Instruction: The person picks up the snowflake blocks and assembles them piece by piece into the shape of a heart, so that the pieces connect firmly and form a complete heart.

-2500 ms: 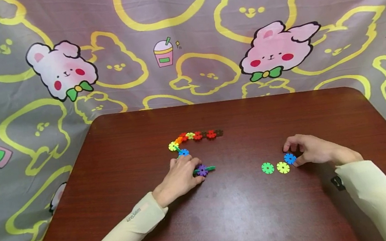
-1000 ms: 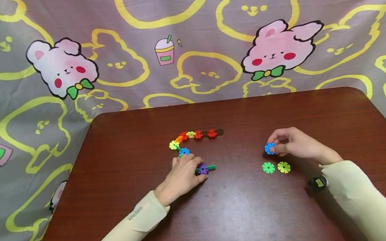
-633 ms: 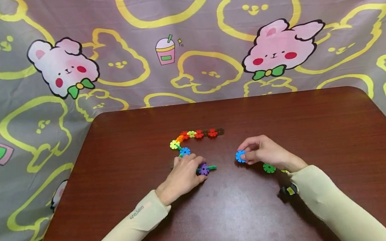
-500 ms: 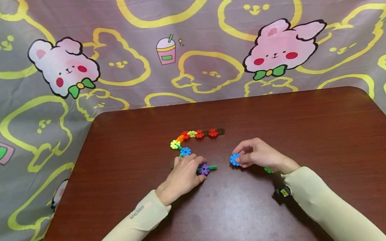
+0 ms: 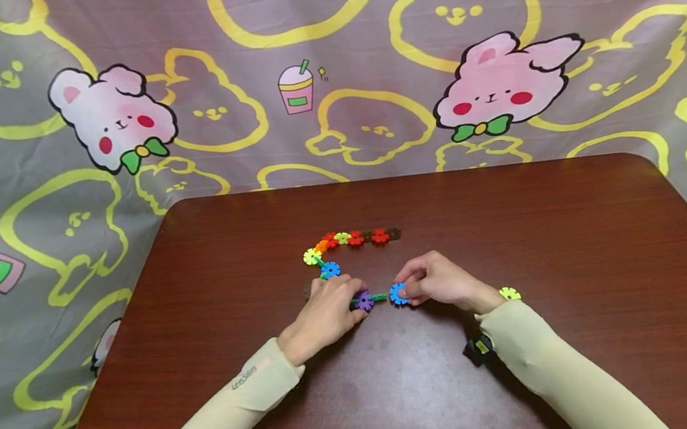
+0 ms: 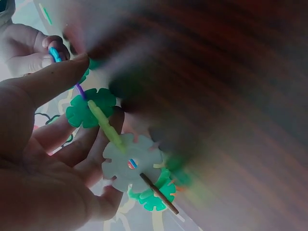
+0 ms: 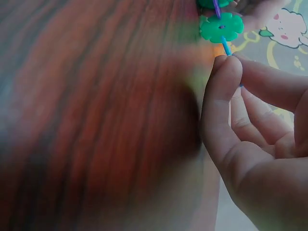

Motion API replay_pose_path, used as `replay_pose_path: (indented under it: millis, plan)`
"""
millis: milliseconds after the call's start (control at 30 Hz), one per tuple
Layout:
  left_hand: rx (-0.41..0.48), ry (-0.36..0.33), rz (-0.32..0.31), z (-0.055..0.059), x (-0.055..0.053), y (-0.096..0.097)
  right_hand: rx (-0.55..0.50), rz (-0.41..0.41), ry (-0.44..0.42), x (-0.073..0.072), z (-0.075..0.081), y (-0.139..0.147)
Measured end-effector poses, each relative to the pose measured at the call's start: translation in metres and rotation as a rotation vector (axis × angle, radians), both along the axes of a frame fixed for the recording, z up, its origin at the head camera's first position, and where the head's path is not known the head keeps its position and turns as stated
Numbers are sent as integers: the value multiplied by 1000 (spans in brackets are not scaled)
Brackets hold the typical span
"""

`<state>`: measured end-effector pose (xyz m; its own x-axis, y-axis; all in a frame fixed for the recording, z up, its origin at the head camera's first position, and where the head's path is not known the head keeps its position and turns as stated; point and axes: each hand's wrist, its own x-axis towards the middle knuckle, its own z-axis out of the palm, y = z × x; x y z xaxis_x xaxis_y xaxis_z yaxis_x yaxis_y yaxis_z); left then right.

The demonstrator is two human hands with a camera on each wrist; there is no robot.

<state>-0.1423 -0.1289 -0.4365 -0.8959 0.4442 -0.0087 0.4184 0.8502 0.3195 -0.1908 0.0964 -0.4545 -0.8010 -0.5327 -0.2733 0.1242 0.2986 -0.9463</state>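
Observation:
A chain of notched plastic snowflake discs curves over the table, from brown and red pieces (image 5: 379,236) at the back to a purple disc (image 5: 364,301) and a green end disc (image 5: 379,297) in front. My left hand (image 5: 325,316) holds the chain by the purple disc and covers part of it. In the left wrist view, the thumb and fingers lie around its green disc (image 6: 91,108). Between thumb and index finger, my right hand (image 5: 441,281) pinches a blue disc (image 5: 398,294), just right of the green end. The right wrist view shows this blue disc edge-on, right at the green disc (image 7: 221,28).
A loose yellow disc (image 5: 509,293) lies on the brown table (image 5: 421,394) behind the right wrist; the loose green disc is hidden there. A patterned cloth (image 5: 355,59) hangs behind the table's far edge.
My right hand has picked up the blue disc beside the loose ones and carried it left, up to the chain's green end. The left hand has stayed on the chain.

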Motion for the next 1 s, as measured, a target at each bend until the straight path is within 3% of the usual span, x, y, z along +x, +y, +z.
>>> replay_pose_path:
  millis: [1000]
  plan:
    - [27, 38, -53, -3, -4, -3, 43, 3, -49, -4, 5, -13]
